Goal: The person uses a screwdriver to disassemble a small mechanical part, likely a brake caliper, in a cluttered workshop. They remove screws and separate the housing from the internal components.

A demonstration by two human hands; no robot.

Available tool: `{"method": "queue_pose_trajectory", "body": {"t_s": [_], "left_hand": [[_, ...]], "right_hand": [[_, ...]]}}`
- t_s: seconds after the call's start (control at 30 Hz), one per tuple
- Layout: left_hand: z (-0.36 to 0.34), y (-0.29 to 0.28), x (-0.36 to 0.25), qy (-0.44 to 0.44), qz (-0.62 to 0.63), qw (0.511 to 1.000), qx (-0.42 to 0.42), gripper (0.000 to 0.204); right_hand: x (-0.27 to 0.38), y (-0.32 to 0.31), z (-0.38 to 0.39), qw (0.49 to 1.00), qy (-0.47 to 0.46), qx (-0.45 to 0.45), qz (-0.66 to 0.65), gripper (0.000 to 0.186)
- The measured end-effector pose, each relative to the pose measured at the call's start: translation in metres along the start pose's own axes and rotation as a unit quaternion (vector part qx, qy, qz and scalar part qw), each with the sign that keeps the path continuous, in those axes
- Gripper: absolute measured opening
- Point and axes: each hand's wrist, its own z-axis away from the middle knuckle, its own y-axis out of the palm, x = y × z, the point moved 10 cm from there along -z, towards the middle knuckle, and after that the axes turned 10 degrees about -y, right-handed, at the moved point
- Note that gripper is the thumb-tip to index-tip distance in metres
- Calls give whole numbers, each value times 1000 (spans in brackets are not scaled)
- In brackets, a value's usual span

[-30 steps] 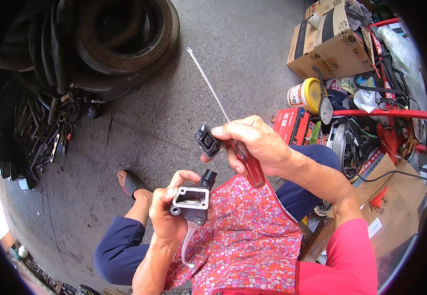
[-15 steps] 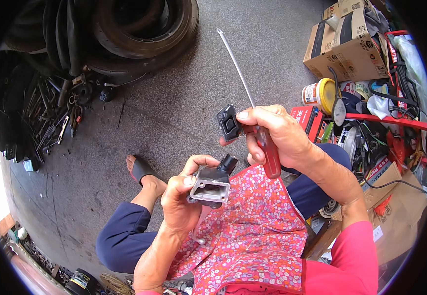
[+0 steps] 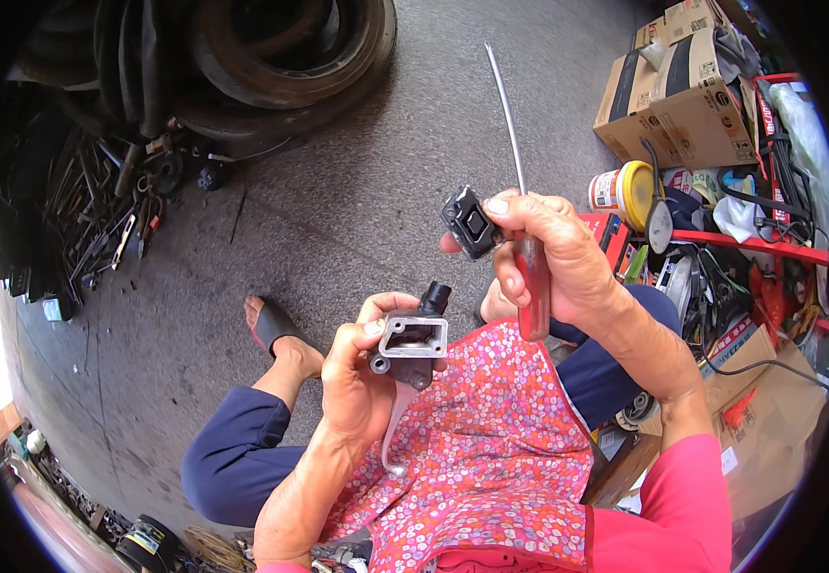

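In my left hand, a brake master cylinder is gripped with its rectangular reservoir uncovered and facing up. Its silver lever hangs down over the apron, and a black stub points away at the top. My right hand is closed around the red handle of a screwdriver, whose long shaft points away from me. Between that hand's thumb and fingers is also a black reservoir cap, its underside with a raised rectangle turned to me. Cap and cylinder are apart.
Old tyres lie at the far left, with a heap of hand tools nearer. To the right stand cardboard boxes, a white tub with a yellow lid and a red metal frame. A floral apron covers my lap.
The cylinder has tilted, so its reservoir opening and lever show more. My right hand has shifted a little right with the cap, and the screwdriver stands more upright.
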Motion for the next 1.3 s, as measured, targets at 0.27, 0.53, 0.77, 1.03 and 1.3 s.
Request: {"method": "queue_pose_trajectory", "body": {"t_s": [0.27, 0.53, 0.77, 1.03, 1.3], "left_hand": [[2, 0, -3, 18, 5, 999, -46, 49], [2, 0, -2, 8, 19, 999, -25, 49], [2, 2, -3, 11, 14, 1000, -21, 47], [1, -3, -4, 25, 27, 998, -47, 46], [1, -2, -3, 21, 51, 997, -55, 43]], "right_hand": [[-1, 11, 1, 997, 16, 41, -67, 19], [0, 18, 1, 996, 21, 48, -68, 19], [-7, 23, 2, 996, 35, 66, -49, 18], [-13, 27, 3, 994, 67, 74, -49, 23], [-14, 26, 3, 993, 70, 73, -63, 26]]}}
